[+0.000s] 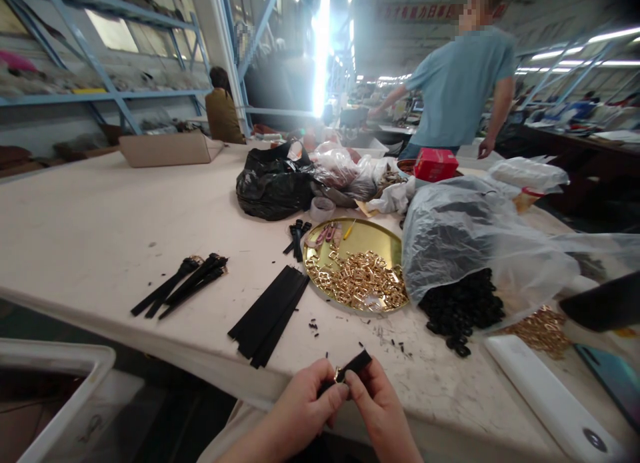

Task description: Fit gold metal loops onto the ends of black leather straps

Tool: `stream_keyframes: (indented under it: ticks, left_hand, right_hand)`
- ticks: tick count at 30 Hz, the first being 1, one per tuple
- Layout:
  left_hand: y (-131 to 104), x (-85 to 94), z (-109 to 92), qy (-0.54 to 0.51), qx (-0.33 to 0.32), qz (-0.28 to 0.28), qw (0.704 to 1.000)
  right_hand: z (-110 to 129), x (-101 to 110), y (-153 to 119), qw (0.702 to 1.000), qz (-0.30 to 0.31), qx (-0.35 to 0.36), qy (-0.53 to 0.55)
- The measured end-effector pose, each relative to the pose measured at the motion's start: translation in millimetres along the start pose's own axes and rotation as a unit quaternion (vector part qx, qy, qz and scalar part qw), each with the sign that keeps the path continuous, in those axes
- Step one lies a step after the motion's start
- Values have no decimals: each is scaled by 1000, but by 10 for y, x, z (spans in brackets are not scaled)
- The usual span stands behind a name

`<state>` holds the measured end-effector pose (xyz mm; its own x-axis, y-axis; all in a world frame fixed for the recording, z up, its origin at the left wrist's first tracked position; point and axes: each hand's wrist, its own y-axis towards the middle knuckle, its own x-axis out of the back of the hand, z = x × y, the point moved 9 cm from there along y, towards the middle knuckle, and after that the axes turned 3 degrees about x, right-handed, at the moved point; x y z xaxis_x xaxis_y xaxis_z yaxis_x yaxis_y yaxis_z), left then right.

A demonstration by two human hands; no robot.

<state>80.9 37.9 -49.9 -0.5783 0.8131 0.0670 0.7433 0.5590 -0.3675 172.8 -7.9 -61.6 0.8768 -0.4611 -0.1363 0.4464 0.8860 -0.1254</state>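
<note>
Close to the table's front edge, my left hand (313,399) pinches a small gold buckle (340,375) with a black strap (359,361) running through it. My right hand (377,396) is closed on the same strap, its thumb close beside the buckle. The strap's end sticks up past my right fingers; the rest is hidden by the hands. Beyond my hands, a round gold tray (357,226) holds a heap of gold buckles (367,279). Flat black straps (270,313) lie left of the tray, and bundled straps with buckles (193,283) lie further left.
A clear plastic bag (450,229) spills black pieces (463,306) at the right. Nearby are a white device (547,396) and a phone (613,379). A black bag (275,183), tape roll (321,208) and red box (436,164) stand behind. A person (460,83) stands across the table.
</note>
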Motion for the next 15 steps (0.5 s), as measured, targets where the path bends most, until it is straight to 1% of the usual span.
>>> stream_keyframes:
  ticks: [3,5,7,9,10,12,15]
  left_hand:
    - [4,9,4,-6,1,-2,1000]
    - [10,9,24,-12,8,-2,1000]
    - [13,10,47,-22,18,-1,1000]
    - [2,14,41,-22,21,1,1000]
    - [-10,19,18,-12,18,2,1000]
    - [-47,27,-66,28,1,8,1000]
    - [-108,19,-205,86,-27,25,996]
  right_hand:
    - [24,4,-25,999,-9,18,-43]
    - [102,10,-53,994,-25,53,-87]
    - [198,-15,-79,987,-27,92,-125]
    - [245,-32,-86,986,-27,102,-133]
    - [238,-22,-78,988,-30,90,-121]
    - [175,-7,-52,996,-28,41,-73]
    - [75,-31,-23,999,-2,-29,19]
